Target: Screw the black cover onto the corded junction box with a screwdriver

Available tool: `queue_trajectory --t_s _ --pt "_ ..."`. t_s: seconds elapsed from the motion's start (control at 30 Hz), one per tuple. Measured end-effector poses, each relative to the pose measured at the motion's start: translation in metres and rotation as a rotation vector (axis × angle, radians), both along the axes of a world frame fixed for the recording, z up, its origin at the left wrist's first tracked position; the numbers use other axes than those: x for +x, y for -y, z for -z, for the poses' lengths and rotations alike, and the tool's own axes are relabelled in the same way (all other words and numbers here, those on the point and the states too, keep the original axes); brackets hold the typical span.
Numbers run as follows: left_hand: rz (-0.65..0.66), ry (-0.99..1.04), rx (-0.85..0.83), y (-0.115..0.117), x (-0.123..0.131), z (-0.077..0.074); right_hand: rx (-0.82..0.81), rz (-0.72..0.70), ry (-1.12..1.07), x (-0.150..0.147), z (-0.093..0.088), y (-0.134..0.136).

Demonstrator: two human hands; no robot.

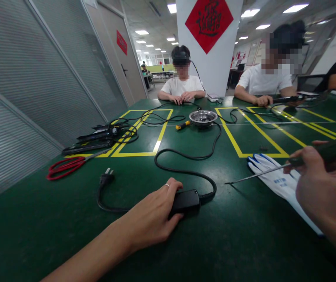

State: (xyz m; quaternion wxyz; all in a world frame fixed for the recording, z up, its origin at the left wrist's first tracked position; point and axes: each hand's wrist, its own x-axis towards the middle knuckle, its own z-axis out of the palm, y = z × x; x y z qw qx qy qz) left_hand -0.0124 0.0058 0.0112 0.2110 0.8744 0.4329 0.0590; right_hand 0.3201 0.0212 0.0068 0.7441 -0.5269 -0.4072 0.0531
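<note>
My left hand (153, 211) is wrapped over the left part of a black adapter box (187, 200) lying on the green table (76, 235). A black cord (185, 170) curves away from the box's right end, and another ends in a two-pin plug (107, 178) at the left. At the right, my right hand (317, 176) grips a dark green-handled screwdriver (329, 150). Its thin shaft points left, with the tip near the table, to the right of the box. White gloves with blue edges (282, 182) lie beneath the screwdriver.
Red-handled scissors (66, 166) and black devices with cables (97, 137) lie at the left. A metal bowl (203, 117) stands mid-table beside a yellow-handled tool (182, 125). Two people in white shirts (181, 84) sit across; another person's dark sleeve is far right.
</note>
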Motion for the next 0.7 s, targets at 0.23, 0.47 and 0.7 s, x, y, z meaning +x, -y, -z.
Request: queue_trajectory --t_s 0.23,0.47,0.7 --pt "-0.023 0.093 -0.051 -0.004 0.001 0.006 0.045 -0.147 -0.181 0.002 -0.008 0.001" --pt "-0.022 0.204 -0.149 -0.006 0.000 0.008 -0.061 -0.363 -0.370 -0.007 -0.005 0.004" --pt "-0.014 0.376 -0.188 -0.023 -0.005 0.004 -0.227 -0.473 -0.442 -0.038 0.009 0.019"
